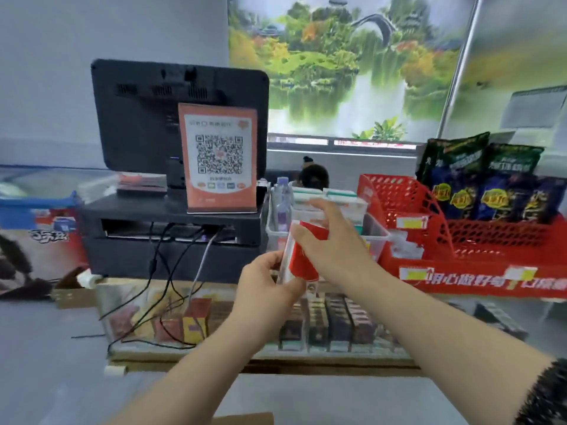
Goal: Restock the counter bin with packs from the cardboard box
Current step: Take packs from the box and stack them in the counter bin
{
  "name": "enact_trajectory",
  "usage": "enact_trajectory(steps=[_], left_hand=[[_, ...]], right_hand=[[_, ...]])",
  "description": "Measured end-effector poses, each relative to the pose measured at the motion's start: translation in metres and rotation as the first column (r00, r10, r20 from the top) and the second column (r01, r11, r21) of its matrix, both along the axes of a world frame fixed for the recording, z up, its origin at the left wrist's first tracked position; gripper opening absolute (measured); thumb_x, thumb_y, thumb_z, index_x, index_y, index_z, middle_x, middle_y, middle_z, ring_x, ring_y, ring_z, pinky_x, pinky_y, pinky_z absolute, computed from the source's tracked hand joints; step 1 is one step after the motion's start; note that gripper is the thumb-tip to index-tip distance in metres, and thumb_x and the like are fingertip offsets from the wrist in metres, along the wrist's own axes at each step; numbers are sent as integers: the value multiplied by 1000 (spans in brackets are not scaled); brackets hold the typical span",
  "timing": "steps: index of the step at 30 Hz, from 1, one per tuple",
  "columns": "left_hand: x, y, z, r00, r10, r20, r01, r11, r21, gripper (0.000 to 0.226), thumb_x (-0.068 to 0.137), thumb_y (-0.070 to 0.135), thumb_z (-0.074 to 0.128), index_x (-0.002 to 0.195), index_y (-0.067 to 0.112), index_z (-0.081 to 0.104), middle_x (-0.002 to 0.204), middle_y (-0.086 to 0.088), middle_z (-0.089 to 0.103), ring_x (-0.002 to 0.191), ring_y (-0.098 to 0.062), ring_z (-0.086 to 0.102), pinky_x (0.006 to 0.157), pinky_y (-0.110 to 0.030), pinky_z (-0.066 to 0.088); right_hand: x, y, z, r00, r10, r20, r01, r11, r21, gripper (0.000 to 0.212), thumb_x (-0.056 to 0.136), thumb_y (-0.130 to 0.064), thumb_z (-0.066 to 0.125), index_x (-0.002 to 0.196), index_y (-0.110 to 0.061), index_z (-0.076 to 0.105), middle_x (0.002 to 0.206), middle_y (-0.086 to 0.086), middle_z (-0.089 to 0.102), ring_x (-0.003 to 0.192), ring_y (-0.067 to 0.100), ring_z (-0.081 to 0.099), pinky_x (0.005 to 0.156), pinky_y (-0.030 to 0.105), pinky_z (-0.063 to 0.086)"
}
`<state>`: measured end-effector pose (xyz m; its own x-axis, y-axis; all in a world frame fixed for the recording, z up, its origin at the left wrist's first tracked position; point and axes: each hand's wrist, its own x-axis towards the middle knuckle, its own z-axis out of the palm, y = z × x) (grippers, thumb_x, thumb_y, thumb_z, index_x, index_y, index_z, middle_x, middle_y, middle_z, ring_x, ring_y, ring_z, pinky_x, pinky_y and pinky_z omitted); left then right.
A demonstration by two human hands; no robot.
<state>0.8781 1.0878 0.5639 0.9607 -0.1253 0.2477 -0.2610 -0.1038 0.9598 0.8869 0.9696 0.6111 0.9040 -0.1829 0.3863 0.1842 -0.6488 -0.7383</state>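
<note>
currently my left hand (266,286) pinches the bottom of a red pack (302,262), my right hand (333,250) grips its top, just in front of the clear bin (376,240).

Bright, even indoor light — soft blur throughout (worst at warped edges)

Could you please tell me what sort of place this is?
Probably a small shop's checkout counter: a QR payment sign stands before a till screen, a red basket holds snack bags, and the left hand and right hand hold a red pack.
</note>
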Motion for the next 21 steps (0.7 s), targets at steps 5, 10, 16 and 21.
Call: enact_trajectory(steps=[5, 10, 16, 21], left_hand=[[48, -13, 47, 993, -6, 120, -3, 997, 73, 19, 76, 7, 69, 78, 26, 69, 75, 2, 73, 71, -18, 67, 66, -36, 54], [91, -29, 80, 980, -59, 189, 44, 995, 86, 19, 82, 20, 71, 85, 37, 62, 82, 8, 69, 77, -9, 64, 74, -35, 55], [133, -22, 90, 978, 46, 202, -54, 998, 34, 40, 89, 34, 61, 127, 27, 52, 109, 6, 60, 102, -5, 56, 84, -22, 48], [150, -12, 88, 967, 177, 183, -157, 980, -120, 14, 93, 25, 57, 106, 30, 59, 91, 10, 63, 73, 8, 59, 55, -9, 46]], right_hand=[[39, -7, 41, 995, -96, 6, 96, 994, -61, 49, 87, -41, 61, 131, -35, 43, 130, 2, 51, 112, 21, 52, 96, 34, 44], [78, -25, 69, 990, -131, 52, 133, 990, -41, 51, 85, -34, 67, 131, -28, 47, 124, 1, 57, 109, 20, 55, 94, 34, 46], [136, -75, 81, 966, -213, 144, 219, 975, -26, 50, 86, -33, 66, 130, -27, 45, 120, 4, 57, 97, 18, 53, 80, 27, 40], [176, -105, 56, 969, -247, 20, 248, 965, -85, 62, 83, -35, 68, 133, -21, 34, 126, 8, 50, 106, 24, 53, 87, 36, 46]])
